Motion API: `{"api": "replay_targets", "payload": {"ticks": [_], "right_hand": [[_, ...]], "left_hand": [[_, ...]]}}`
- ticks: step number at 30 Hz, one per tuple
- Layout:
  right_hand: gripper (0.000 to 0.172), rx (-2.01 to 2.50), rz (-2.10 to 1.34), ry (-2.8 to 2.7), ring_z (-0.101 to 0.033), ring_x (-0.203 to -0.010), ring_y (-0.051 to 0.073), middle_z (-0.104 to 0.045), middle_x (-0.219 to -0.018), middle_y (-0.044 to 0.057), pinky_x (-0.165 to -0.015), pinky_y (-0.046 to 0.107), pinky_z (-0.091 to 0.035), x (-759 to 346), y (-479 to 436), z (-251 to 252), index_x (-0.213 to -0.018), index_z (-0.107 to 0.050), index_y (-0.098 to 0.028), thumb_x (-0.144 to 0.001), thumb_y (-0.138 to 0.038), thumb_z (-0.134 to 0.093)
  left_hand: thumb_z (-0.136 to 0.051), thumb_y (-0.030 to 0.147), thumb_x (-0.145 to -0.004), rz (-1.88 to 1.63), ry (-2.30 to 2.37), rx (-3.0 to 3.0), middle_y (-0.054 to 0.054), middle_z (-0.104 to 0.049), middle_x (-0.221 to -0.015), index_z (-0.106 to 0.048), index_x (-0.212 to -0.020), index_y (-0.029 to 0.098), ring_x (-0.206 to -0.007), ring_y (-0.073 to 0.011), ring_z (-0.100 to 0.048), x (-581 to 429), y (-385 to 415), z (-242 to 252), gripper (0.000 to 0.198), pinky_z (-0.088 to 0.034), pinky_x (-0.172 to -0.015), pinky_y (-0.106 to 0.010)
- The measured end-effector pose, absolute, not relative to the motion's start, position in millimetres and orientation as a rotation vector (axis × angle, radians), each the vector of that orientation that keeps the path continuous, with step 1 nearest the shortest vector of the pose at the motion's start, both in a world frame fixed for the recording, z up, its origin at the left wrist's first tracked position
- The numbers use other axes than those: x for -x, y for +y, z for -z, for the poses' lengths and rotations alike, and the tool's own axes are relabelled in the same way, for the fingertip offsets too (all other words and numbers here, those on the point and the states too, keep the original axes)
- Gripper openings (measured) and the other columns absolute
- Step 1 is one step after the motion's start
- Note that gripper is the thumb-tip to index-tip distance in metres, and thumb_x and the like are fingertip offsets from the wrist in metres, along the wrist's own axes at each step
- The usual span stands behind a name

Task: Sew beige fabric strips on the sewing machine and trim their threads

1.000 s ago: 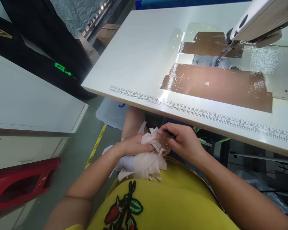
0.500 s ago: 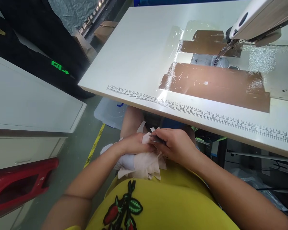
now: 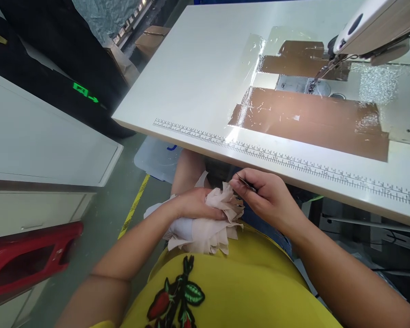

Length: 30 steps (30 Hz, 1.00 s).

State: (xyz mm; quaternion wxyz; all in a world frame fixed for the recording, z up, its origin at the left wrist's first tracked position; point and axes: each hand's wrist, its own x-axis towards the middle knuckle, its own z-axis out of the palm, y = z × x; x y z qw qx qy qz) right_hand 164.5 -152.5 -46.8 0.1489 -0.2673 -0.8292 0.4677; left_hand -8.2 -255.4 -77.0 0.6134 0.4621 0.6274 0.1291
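My left hand (image 3: 196, 203) is closed on a bunch of pale beige fabric pieces (image 3: 223, 200) with layered, ragged-looking edges, held over my lap. More beige and whitish fabric (image 3: 205, 234) lies under that hand on my thighs. To the right, just below the table's front edge, my right hand (image 3: 266, 193) is closed on small dark metal thread snips (image 3: 248, 183), mostly hidden in the palm. Its fingertips are by the upper right of the bunch; whether they touch the cloth I cannot tell.
A white sewing table (image 3: 191, 59) with a printed ruler edge stands before me. A sewing machine (image 3: 372, 34) is at its right, brown tape (image 3: 310, 118) around the needle plate. Below are a clear plastic lid or bin (image 3: 157, 157) and a red stool (image 3: 30, 259) at left.
My right hand with the thread snips has moved right and slightly up, away from my left hand. The bunch of fabric now shows more fully, fanned toward the right. The left hand has barely moved.
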Motion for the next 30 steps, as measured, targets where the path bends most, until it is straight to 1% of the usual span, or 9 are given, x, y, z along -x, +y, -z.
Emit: {"api": "replay_targets", "payload": {"ticks": [2,3,4,6,9,13,18,25,30], "right_hand": [[0.024,0.768,-1.433,-2.365,-0.048,-0.061,0.012,-0.054,-0.065,-0.001,-0.057,0.022,-0.039,-173.7,-154.0,46.2,-0.073,-0.054,-0.019,-0.09,-0.035,-0.048],[0.022,0.759,-1.49,-2.366,-0.05,-0.063,0.013,-0.057,-0.069,0.0,-0.058,0.022,-0.041,-178.5,-155.3,46.2,-0.078,-0.056,-0.019,-0.09,-0.036,-0.049],[0.02,0.738,-1.544,-2.38,-0.053,-0.066,0.014,-0.059,-0.073,0.0,-0.06,0.023,-0.042,-183.3,-157.0,46.4,-0.086,-0.056,-0.02,-0.09,-0.037,-0.049],[0.022,0.696,-1.614,-2.444,-0.057,-0.071,0.015,-0.063,-0.083,0.002,-0.063,0.024,-0.045,-191.7,-161.2,47.1,-0.102,-0.054,-0.021,-0.091,-0.039,-0.046],[0.024,0.698,-1.561,-2.576,-0.061,-0.076,0.017,-0.066,-0.092,0.003,-0.067,0.027,-0.046,-199.0,-168.5,48.8,-0.111,-0.05,-0.023,-0.095,-0.037,-0.039],[0.026,0.748,-1.35,-2.7,-0.064,-0.086,0.02,-0.068,-0.102,0.006,-0.068,0.028,-0.047,-199.2,-175.6,50.7,-0.113,-0.052,-0.022,-0.092,-0.035,-0.044],[0.025,0.834,-1.248,-2.759,-0.065,-0.07,0.019,-0.07,-0.091,0.004,-0.06,0.029,-0.045,-196.1,-178.0,51.9,-0.11,-0.054,-0.021,-0.09,-0.035,-0.046],[0.021,0.817,-1.191,-2.806,-0.063,-0.066,0.019,-0.07,-0.084,0.003,-0.053,0.027,-0.039,-194.1,-180.6,51.6,-0.102,-0.057,-0.02,-0.09,-0.034,-0.046],[0.023,0.826,-1.225,-2.775,-0.063,-0.065,0.018,-0.07,-0.087,0.004,-0.054,0.026,-0.039,-197.1,-180.1,52.5,-0.103,-0.057,-0.021,-0.09,-0.035,-0.046]], "left_hand": [[-0.069,0.052,-0.066,-0.281,1.498,-1.056,-0.001,-0.069,-0.1,-0.063,-0.103,0.024,-0.095,-0.0244,-0.064,7.8,-256.4,73.7,0.047,-0.048,-0.073,-0.027],[-0.068,0.052,-0.067,-0.273,1.528,-1.056,-0.001,-0.069,-0.1,-0.063,-0.104,0.024,-0.094,-0.0241,-0.064,7.6,-257.0,72.0,0.047,-0.047,-0.071,-0.027],[-0.067,0.054,-0.067,-0.267,1.561,-1.061,0.0,-0.069,-0.1,-0.063,-0.104,0.025,-0.093,-0.0239,-0.064,7.4,-257.7,70.4,0.047,-0.047,-0.069,-0.026],[-0.065,0.057,-0.067,-0.253,1.631,-1.083,0.0,-0.069,-0.1,-0.063,-0.105,0.026,-0.092,-0.0242,-0.064,6.8,-258.9,67.9,0.05,-0.045,-0.066,-0.026],[-0.064,0.061,-0.066,-0.229,1.702,-1.133,-0.001,-0.068,-0.101,-0.063,-0.105,0.026,-0.091,-0.0248,-0.063,5.3,-259.7,65.8,0.052,-0.045,-0.065,-0.027],[-0.063,0.065,-0.064,-0.195,1.745,-1.178,-0.002,-0.067,-0.101,-0.063,-0.104,0.026,-0.09,-0.0259,-0.063,2.6,-259.4,64.5,0.055,-0.045,-0.066,-0.028],[-0.063,0.065,-0.064,-0.173,1.771,-1.193,-0.002,-0.067,-0.099,-0.063,-0.101,0.026,-0.088,-0.0261,-0.063,0.5,-259.6,64.1,0.053,-0.044,-0.065,-0.028],[-0.061,0.065,-0.065,-0.156,1.788,-1.229,-0.003,-0.067,-0.1,-0.062,-0.105,0.026,-0.089,-0.027,-0.062,-1.3,-261.6,65.9,0.056,-0.044,-0.066,-0.03],[-0.06,0.066,-0.065,-0.158,1.796,-1.218,-0.003,-0.067,-0.101,-0.062,-0.105,0.026,-0.089,-0.0272,-0.062,-0.5,-262.3,64.8,0.057,-0.044,-0.065,-0.03]]}}
